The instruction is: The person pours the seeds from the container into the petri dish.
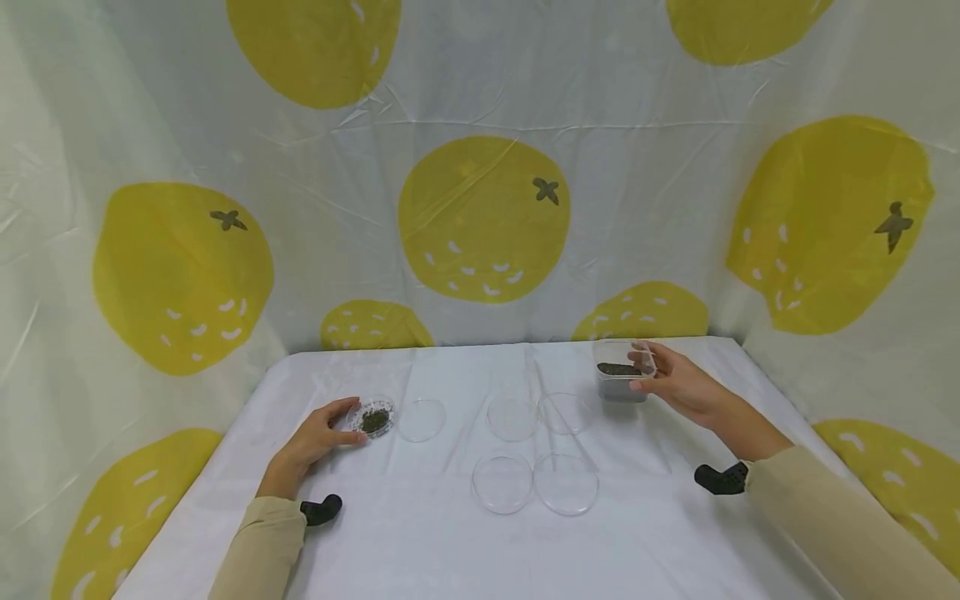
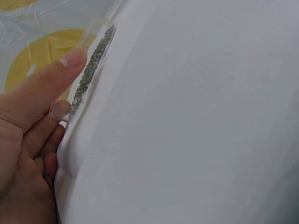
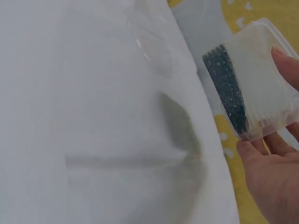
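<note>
At the left of the table, my left hand [image 1: 318, 435] holds a clear petri dish [image 2: 89, 74] by its rim, thumb on one side and fingers on the other. A patch of dark green, crumbly bits [image 1: 375, 419] lies in that dish. Over the back right of the table, my right hand [image 1: 688, 392] grips a clear square plastic tub [image 3: 266, 84] by its side. Dark granular material [image 3: 226, 88] fills the lower part of the tub. The tub's shadow falls on the cloth below, apart from it.
A clear round dish [image 1: 422, 420] lies just right of the held petri dish. Several more clear round dishes [image 1: 503, 483] stand grouped mid-table. White cloth [image 1: 420, 533] covers the table, and a lemon-print curtain [image 1: 480, 108] hangs behind and at both sides.
</note>
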A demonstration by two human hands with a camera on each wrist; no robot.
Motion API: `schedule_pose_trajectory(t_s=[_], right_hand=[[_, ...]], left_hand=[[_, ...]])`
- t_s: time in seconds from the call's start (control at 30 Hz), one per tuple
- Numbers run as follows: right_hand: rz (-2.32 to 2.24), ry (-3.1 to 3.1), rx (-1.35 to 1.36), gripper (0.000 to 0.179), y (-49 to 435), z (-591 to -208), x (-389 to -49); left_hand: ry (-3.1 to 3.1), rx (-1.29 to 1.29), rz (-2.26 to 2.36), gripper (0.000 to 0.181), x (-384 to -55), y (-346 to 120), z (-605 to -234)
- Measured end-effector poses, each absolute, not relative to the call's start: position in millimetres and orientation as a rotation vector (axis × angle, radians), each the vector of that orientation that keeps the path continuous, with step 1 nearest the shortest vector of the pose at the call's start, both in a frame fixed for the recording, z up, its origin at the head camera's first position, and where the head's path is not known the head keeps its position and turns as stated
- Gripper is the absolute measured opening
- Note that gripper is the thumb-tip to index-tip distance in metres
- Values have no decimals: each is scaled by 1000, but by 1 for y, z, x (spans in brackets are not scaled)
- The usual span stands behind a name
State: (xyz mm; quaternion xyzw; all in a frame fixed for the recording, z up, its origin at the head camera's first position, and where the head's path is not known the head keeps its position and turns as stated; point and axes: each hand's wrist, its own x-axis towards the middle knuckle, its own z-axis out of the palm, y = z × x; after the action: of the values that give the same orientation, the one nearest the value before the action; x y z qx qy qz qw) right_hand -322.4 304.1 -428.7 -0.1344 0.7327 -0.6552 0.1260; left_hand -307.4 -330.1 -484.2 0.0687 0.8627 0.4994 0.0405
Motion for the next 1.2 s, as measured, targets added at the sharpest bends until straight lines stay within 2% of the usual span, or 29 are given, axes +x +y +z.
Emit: schedule_pose_trajectory(t_s=[0.27, 0.33, 0.53, 0.9, 1.03, 1.2], right_hand=[[-1919, 2108, -492, 62, 335, -460, -311], [-1899, 2111, -516, 60, 344, -466, -309], [-1785, 2129, -538, 71, 358, -474, -309], [-1723, 2100, -509, 91, 358, -464, -311], [-1629, 2200, -484, 98, 357, -454, -314], [-1542, 2397, -485, 98, 354, -434, -319]], left_hand=[[2652, 215, 1515, 89, -308, -330, -486], [2643, 209, 1523, 89, -308, -330, -486], [2650, 208, 1527, 88, -309, -332, -487], [2677, 201, 1497, 89, -308, -331, -486], [2666, 198, 1517, 88, -307, -330, -485], [2668, 196, 1524, 86, -306, -329, -484]])
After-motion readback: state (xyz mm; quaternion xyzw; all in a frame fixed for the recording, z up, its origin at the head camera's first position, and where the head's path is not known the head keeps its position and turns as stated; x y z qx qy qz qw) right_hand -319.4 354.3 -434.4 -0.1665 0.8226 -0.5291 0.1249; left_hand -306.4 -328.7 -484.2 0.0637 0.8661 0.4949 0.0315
